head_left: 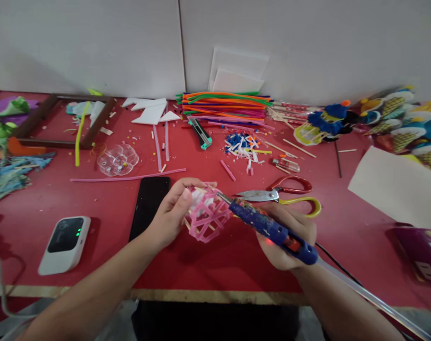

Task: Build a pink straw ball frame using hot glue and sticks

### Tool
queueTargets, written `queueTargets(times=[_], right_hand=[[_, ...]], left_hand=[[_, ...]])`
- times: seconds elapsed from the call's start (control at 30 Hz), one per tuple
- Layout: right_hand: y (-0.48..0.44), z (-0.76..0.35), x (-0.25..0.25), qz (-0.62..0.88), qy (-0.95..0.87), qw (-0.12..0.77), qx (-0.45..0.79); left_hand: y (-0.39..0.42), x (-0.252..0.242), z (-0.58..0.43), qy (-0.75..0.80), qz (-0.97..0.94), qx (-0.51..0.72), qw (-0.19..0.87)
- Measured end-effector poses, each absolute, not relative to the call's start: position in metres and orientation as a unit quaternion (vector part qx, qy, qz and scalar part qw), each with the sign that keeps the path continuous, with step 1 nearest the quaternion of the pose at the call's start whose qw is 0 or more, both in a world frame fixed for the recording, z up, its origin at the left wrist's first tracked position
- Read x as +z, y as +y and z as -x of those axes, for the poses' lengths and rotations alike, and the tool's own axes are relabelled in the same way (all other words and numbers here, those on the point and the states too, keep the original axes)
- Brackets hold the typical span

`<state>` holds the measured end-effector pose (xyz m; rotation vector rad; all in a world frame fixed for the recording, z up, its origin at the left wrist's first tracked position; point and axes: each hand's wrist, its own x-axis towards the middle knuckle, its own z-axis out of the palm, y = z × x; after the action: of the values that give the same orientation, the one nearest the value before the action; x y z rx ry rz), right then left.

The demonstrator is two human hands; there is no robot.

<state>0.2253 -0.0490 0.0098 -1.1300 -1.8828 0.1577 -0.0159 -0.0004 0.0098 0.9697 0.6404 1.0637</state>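
Pale seamed wall (94, 47) behind a red worktop (218, 272).
Bare wood shows along the near edge; a brown frame (53, 142) lies by the far-left corner, bundled pipe cleaners (225, 108) along the far edge's middle. Above the worktop, toward its near edge's middle, the right hand (284, 239) grips a blue glue gun (260, 220) in curled fingers, its nozzle at a pink lattice (201, 221) that the left hand (172, 210) pinches.
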Motion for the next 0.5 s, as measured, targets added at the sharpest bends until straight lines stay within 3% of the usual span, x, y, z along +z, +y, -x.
queueTargets(times=[0.23,0.5], right_hand=[[-0.0501,-0.2245,0.0124,0.451,-0.765,0.452,0.083],[-0.0488,-0.2242,0.0103,0.447,-0.772,0.444,0.080]], left_hand=[[0.0000,0.0065,0.0162,0.312,-0.463,0.476,0.680],[0.0021,0.0104,0.0155,0.289,-0.396,0.482,0.726]])
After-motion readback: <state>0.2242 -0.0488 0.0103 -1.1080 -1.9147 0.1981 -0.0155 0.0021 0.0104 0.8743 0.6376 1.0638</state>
